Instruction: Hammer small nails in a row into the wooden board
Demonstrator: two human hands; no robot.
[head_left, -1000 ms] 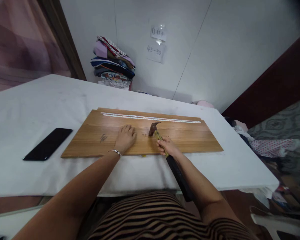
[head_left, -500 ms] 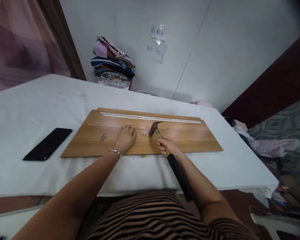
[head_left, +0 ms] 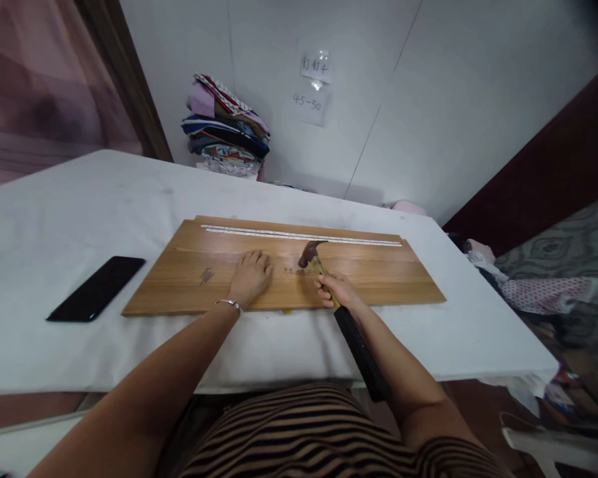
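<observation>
My right hand [head_left: 337,291] grips a claw hammer [head_left: 355,348] by the yellow part of its handle; the black grip extends back toward my body. The brown head hovers over or rests near the middle of a wooden board [head_left: 379,279]; I cannot tell if it touches. Just left of the head, a few small nail heads [head_left: 290,269] show in the wood. My left hand [head_left: 252,275] lies flat on the board, fingers stretched out, holding nothing. Left of it is a small group of loose nails [head_left: 206,275]. Two white measuring strips [head_left: 301,236] run along the board's far side.
A black phone [head_left: 97,289] lies on the white-covered table [head_left: 259,345], left of the board. Behind the table, folded cloths [head_left: 228,126] are stacked against the wall, with paper notes [head_left: 309,105] taped above. Clothes and boxes [head_left: 548,295] lie beyond the right edge.
The hammer head has shifted very slightly to the right and up. My left hand keeps its place on the board; the whole view has moved a touch.
</observation>
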